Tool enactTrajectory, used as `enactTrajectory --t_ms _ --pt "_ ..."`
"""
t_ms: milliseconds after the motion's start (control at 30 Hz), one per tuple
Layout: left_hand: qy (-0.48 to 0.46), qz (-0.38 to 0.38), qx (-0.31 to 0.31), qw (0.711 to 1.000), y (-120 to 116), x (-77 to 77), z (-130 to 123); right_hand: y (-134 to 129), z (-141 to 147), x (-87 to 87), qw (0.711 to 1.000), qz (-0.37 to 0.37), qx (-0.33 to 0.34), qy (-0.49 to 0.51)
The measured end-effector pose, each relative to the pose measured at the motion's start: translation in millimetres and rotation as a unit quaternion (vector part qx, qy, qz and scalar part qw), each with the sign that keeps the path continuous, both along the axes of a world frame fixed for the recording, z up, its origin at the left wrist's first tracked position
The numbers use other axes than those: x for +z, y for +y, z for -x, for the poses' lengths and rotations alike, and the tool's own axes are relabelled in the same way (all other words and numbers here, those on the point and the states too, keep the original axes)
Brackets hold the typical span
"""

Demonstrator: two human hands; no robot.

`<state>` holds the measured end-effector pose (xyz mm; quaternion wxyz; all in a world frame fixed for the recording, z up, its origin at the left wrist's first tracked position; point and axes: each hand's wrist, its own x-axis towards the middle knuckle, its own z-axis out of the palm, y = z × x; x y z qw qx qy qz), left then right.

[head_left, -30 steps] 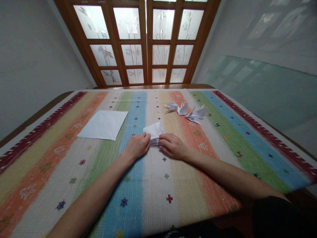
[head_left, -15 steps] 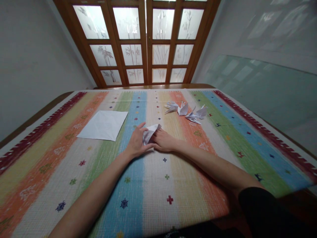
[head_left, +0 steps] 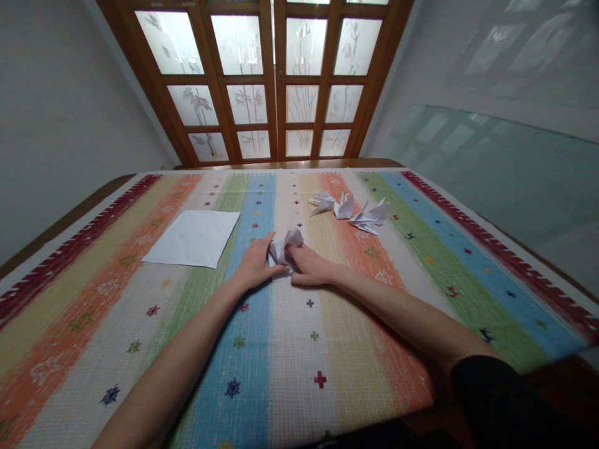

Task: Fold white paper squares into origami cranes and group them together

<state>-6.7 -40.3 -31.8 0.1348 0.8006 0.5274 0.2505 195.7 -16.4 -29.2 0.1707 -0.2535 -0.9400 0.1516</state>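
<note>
Between my two hands, on the middle of the striped tablecloth, is a partly folded piece of white paper (head_left: pixel 279 251). My left hand (head_left: pixel 256 262) grips its left side, thumb at the near edge and fingers along the far side. From the right, my right hand (head_left: pixel 312 265) pinches the paper, with a flap curling up over the fingers. Some fingertips of the right hand are hidden behind the paper. To the left lies a flat white sheet of paper (head_left: pixel 193 238). Several folded paper cranes (head_left: pixel 344 207) sit together beyond my right hand.
A striped tablecloth (head_left: pixel 299 349) with small printed figures covers the table. Wooden doors with frosted panes (head_left: pixel 253 103) stand behind the far edge. A pale glass panel (head_left: pixel 491 162) leans along the right wall.
The paper's flap has lifted and now curls upward over my right fingers. My left fingers have drawn in closer around the paper. The sheet and cranes stay in place.
</note>
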Motion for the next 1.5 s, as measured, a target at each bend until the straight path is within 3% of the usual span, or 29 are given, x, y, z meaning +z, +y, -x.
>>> enactTrajectory --t_ms 233,333,467,600,767,867,1000,1100,1233,1333,1500 --pt "0.063 -0.034 -0.003 0.997 1.6 -4.4 -1.1 -3.7 -1.9 3.4 0.996 0.063 0.016 0.055" --pt "0.073 -0.045 -0.006 0.996 0.5 -5.9 -1.9 -5.3 -0.3 5.4 0.975 0.166 -0.01 0.146" --pt "0.081 -0.054 0.0 0.995 -2.6 -5.4 -4.4 -5.5 7.5 6.4 0.892 0.352 -0.092 0.269" --pt "0.094 -0.045 -0.005 0.995 -5.2 -3.0 -5.8 -4.0 21.1 8.4 0.807 0.438 -0.201 0.34" --pt "0.097 -0.043 -0.019 0.994 -5.3 -2.7 -5.3 -8.4 35.0 18.1 0.691 0.543 -0.274 0.39" --pt "0.094 -0.046 -0.018 0.994 -5.5 -3.2 -5.3 -11.8 38.5 28.1 0.649 0.57 -0.304 0.401" --pt "0.095 -0.044 -0.017 0.994 -6.7 -1.4 -6.0 -10.0 40.4 38.7 0.618 0.607 -0.315 0.389" --pt "0.095 -0.035 -0.017 0.995 -7.5 0.8 -5.8 -6.7 42.1 38.1 0.614 0.586 -0.354 0.392" --pt "0.077 -0.022 -0.029 0.996 -7.4 1.3 -3.6 -6.7 43.3 30.3 0.66 0.539 -0.357 0.384" --pt "0.052 -0.024 -0.029 0.998 -6.2 -0.6 -1.5 -8.6 40.5 25.6 0.697 0.536 -0.3 0.37" --pt "0.006 -0.034 0.019 0.999 -0.8 -3.6 -1.1 -9.4 25.8 21.6 0.765 0.516 -0.162 0.349"
